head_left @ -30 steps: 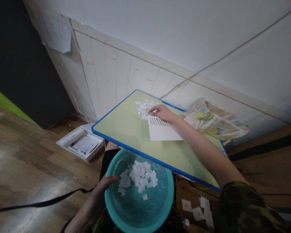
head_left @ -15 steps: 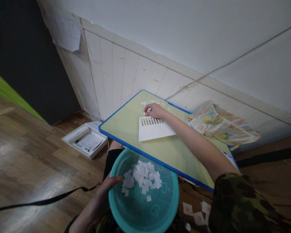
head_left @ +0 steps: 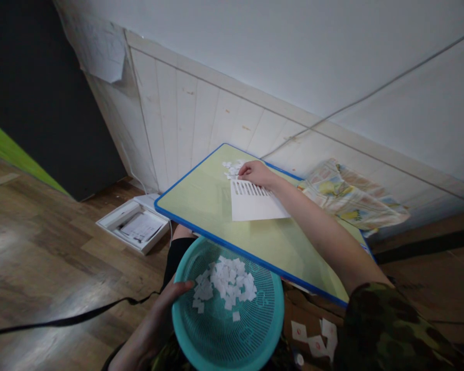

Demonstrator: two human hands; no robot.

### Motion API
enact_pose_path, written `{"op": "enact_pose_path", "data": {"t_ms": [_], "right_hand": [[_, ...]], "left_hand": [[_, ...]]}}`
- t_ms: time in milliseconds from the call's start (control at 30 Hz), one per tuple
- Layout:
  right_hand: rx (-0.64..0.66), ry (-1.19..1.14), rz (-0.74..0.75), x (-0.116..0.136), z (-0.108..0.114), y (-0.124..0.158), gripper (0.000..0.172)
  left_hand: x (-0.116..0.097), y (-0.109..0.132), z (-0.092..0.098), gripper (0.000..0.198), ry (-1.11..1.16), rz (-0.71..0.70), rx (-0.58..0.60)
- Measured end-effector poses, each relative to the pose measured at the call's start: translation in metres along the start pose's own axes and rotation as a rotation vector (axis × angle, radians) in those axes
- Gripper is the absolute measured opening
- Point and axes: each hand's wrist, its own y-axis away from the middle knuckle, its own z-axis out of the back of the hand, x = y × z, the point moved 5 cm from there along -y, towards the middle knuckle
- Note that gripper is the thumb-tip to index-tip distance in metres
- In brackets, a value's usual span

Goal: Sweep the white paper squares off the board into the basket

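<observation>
Fingers [head_left: 245,169] low beside paper scraps [head_left: 231,167]

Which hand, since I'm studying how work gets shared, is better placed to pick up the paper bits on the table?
Probably the right hand: it is over the table, close beside the paper bits. The left hand is lower down, holding the turquoise basket by its rim.

blue-rimmed yellow-green table [head_left: 193,198] | white paper pieces [head_left: 230,167] | slotted white sheet [head_left: 255,207] | patterned cloth [head_left: 351,198] along far edge
</observation>
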Motion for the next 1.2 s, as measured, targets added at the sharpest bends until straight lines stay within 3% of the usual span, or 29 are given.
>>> {"op": "enact_pose_path", "data": {"t_ms": [167, 267, 500, 833, 1067, 1200], "right_hand": [[0.081, -0.232, -0.049, -0.019, 0.023, 0.021, 0.026], [0.111, -0.366, -0.189, -0.038, 0.036, 0.037, 0.028], [0.023, -0.566, -0.384, -0.066, 0.062, 0.065, 0.025], [0.002, -0.379, -0.450, -0.059, 0.068, 0.071, 0.023], [0.013, -0.463, -0.436, -0.037, 0.067, 0.080, 0.018], [0.013, -0.521, -0.433, -0.038, 0.066, 0.080, 0.022]], "left_hand": [[0.000, -0.003, 0.000, 0.065, -0.002, -0.013, -0.006], [0.001, -0.002, -0.002, 0.066, -0.008, -0.006, -0.013], [0.002, -0.002, -0.003, 0.067, -0.046, 0.005, -0.017], [0.003, -0.004, -0.002, 0.074, -0.011, 0.006, -0.034], [0.002, -0.005, 0.002, 0.077, -0.029, -0.004, -0.107], [0.002, -0.003, 0.000, 0.077, -0.015, -0.009, -0.127]]}}
